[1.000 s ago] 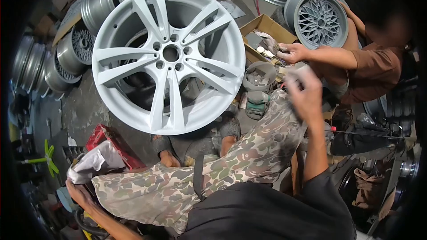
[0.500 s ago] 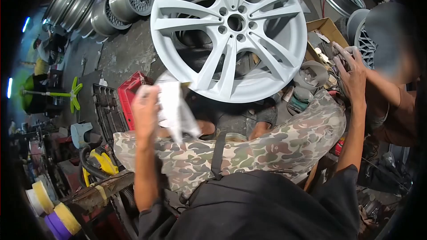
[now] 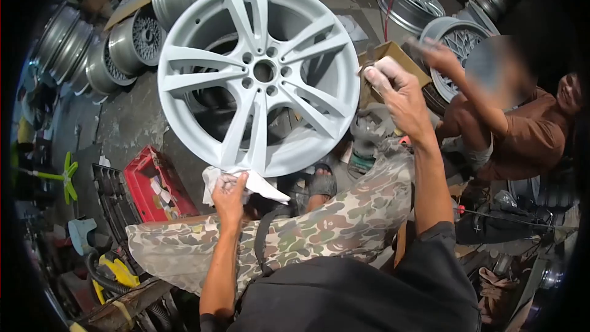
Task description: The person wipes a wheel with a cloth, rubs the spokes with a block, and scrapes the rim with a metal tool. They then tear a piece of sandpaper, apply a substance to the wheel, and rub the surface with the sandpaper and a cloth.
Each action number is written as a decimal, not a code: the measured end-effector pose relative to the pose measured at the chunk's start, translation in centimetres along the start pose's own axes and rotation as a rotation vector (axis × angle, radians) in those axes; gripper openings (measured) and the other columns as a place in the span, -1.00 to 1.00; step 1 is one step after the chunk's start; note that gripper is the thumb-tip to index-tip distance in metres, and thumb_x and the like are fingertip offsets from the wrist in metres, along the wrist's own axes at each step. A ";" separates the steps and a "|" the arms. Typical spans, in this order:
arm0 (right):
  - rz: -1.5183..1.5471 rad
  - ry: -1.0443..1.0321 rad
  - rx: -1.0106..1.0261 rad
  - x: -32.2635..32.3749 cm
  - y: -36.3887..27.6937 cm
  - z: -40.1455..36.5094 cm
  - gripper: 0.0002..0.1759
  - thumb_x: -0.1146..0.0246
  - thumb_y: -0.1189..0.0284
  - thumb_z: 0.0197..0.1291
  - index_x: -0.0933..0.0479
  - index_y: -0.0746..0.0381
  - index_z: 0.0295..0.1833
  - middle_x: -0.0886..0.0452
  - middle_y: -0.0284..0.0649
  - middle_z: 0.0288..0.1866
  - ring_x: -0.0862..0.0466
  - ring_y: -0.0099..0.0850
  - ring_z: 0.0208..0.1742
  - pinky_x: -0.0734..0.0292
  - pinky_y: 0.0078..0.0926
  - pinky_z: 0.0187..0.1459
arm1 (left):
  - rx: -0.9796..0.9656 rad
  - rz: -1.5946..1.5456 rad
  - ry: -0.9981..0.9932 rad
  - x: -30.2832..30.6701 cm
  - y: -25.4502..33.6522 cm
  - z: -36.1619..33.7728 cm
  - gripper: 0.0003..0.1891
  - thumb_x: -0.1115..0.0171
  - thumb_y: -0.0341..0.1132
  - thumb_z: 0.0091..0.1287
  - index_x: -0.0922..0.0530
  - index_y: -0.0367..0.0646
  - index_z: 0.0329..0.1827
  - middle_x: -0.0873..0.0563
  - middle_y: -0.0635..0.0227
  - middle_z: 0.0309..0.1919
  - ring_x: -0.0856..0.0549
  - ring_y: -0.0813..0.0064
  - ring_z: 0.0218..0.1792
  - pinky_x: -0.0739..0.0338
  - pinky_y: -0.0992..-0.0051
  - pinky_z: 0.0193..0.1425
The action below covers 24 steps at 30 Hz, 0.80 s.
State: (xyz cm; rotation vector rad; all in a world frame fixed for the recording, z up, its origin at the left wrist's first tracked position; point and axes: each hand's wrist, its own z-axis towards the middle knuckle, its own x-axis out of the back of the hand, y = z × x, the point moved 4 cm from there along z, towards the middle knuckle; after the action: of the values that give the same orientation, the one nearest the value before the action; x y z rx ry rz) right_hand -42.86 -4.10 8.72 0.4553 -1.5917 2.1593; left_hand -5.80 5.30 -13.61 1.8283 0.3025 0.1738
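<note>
From the hub of the big white wheel [image 3: 277, 82], the far left holds a green fan [image 3: 69, 177] at eight o'clock, lattice wheels [image 3: 136, 46] near ten o'clock, and a red crate [image 3: 136, 189] between seven and eight.

Next comes the person's left hand [image 3: 230, 193], at the wheel's lower edge, between six and seven o'clock. Its fingers are closed on a bunched white cloth [image 3: 265, 187], whose loose tail points to four o'clock from the hand and lies across the foot of the rim.

The wheel fills the middle, above the person's lap, its face turned toward the head. Being round, it has no long axis; one pair of spokes runs down to six o'clock. From the left hand it lies toward one o'clock, from the right hand toward nine. The left hand looks the nearer, close against the rim.

The right hand [image 3: 396, 89] is raised at three o'clock, its fingertips just beside the rim, half curled with the thumb close to the fingers. Beyond it are a cardboard box [image 3: 410, 64] and a co-worker's blurred hand [image 3: 439, 56].

A small dark shape shows by the right fingertips; I cannot tell whether it is held. The cloth hides some left fingers, the wheel hides whatever supports it, and the picture's edges fall into black.
</note>
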 end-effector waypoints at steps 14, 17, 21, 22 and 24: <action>0.288 -0.192 -0.287 -5.8 3.5 -0.7 -0.63 -0.28 0.22 0.54 -0.75 0.34 -0.01 -0.60 -0.47 -0.30 -0.44 -0.65 -0.26 -0.38 -0.60 -0.14 | -0.166 -0.041 0.060 4.3 4.3 3.9 -0.85 -0.46 -0.49 0.40 -0.59 -0.23 -0.22 -0.73 0.42 -0.30 -0.63 0.74 -0.30 -0.50 0.69 -0.18; 0.205 -0.216 -0.260 -6.2 3.3 -0.8 -0.64 -0.28 0.22 0.54 -0.75 0.34 -0.01 -0.58 -0.48 -0.32 -0.42 -0.65 -0.29 -0.35 -0.61 -0.17 | -0.134 -0.076 0.071 4.5 4.8 3.8 -0.85 -0.45 -0.48 0.42 -0.59 -0.25 -0.16 -0.76 0.40 -0.28 -0.66 0.74 -0.29 -0.52 0.70 -0.18; 0.234 -0.243 -0.276 -6.7 3.7 -1.0 -0.65 -0.29 0.23 0.53 -0.75 0.33 -0.02 -0.58 -0.48 -0.33 -0.43 -0.67 -0.28 -0.34 -0.62 -0.18 | -0.095 -0.085 0.022 3.2 3.2 2.1 -0.83 -0.45 -0.45 0.42 -0.56 -0.18 -0.19 -0.73 0.45 -0.33 -0.62 0.76 -0.36 -0.47 0.68 -0.28; 0.242 -0.246 -0.291 -6.9 3.7 -1.1 -0.66 -0.30 0.23 0.53 -0.75 0.33 -0.03 -0.58 -0.48 -0.33 -0.43 -0.67 -0.27 -0.35 -0.62 -0.18 | -0.081 -0.070 0.003 2.6 2.4 1.6 -0.82 -0.46 -0.45 0.42 -0.55 -0.17 -0.21 -0.72 0.46 -0.34 -0.61 0.76 -0.37 -0.46 0.68 -0.30; 0.247 -0.269 -0.320 -7.2 3.4 -1.1 -0.67 -0.30 0.25 0.52 -0.74 0.33 -0.04 -0.59 -0.48 -0.32 -0.45 -0.67 -0.26 -0.36 -0.61 -0.17 | -0.056 -0.068 -0.027 1.4 0.7 0.5 -0.80 -0.47 -0.42 0.41 -0.54 -0.16 -0.23 -0.71 0.47 -0.35 -0.59 0.75 -0.38 -0.46 0.67 -0.32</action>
State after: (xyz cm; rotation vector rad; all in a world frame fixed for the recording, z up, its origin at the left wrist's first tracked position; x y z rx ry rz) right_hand -38.45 -4.88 2.12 0.4824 -2.2010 2.0198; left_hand -4.26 5.03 -13.11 1.7610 0.3379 0.1093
